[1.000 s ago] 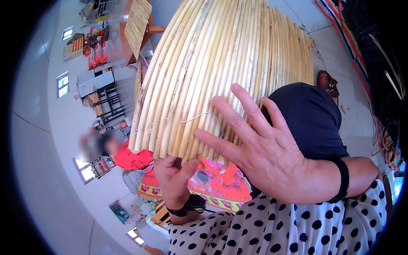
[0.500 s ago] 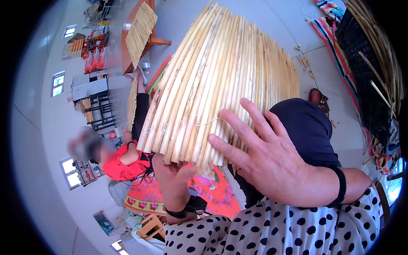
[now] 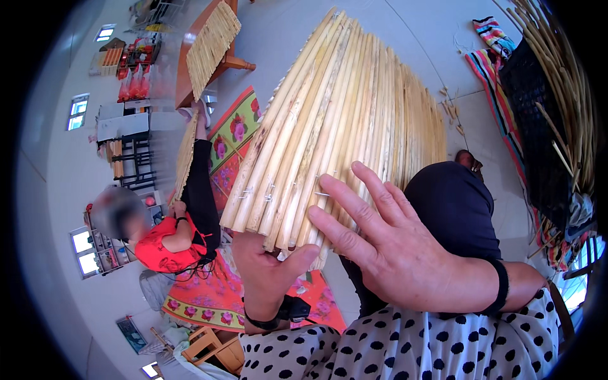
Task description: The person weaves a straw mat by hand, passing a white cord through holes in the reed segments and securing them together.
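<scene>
A mat of pale, straight plant stalks (image 3: 345,120), sewn side by side with white thread, slants up and away from my lap. My left hand (image 3: 266,272) supports its near edge from below; the thumb lies against the stalk ends and the other fingers are hidden under the mat. On top, my right hand (image 3: 405,244) rests with fingers stretched and spread over the stalks, its thumb out of sight. Small white thread stitches (image 3: 268,197) run across the near end, and a short bit of thread shows by my right fingertips.
At the right, a black crate (image 3: 529,95) holds long loose stalks (image 3: 563,82) beside a striped cloth (image 3: 497,95). A person in red (image 3: 168,244) sits at the left with another stalk mat (image 3: 185,155). A wooden stool (image 3: 221,351) stands lower left, near a flowered red mat (image 3: 212,285).
The stalk mat and my left hand have shifted slightly right and downward in view. My left thumb has moved against the near stalk ends. My right hand stays spread on the mat.
</scene>
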The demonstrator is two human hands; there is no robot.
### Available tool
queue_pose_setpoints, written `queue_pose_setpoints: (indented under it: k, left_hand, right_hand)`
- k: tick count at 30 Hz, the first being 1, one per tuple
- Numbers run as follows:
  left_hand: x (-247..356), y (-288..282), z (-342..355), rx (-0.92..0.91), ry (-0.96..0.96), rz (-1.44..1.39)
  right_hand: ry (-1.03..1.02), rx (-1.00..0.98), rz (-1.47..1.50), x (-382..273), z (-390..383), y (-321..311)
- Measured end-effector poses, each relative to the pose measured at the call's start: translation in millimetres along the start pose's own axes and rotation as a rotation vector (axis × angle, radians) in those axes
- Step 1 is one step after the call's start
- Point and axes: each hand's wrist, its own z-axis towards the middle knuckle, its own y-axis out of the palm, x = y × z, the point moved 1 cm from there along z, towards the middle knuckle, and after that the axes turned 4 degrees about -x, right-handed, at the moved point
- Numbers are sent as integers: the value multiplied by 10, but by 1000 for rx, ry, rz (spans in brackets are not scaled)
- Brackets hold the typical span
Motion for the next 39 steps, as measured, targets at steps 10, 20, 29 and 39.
queue_pose_setpoints:
  k: [10, 20, 29, 39]
  left_hand:
    - [-54, -2, -43, 34, -17, 37]
    - [-282, -129, 36, -122, 120, -29]
    - [-356, -149, 7, -259, 173, -400]
    - [-148, -145, -89, -33, 153, -512]
  right_hand:
    - [-11, -56, -108, 16, 44, -2]
    - [35, -99, -158, -124, 19, -146]
    - [34, -67, -277, -374, -84, -148]
    - [112, 185, -466, -587, -37, -111]
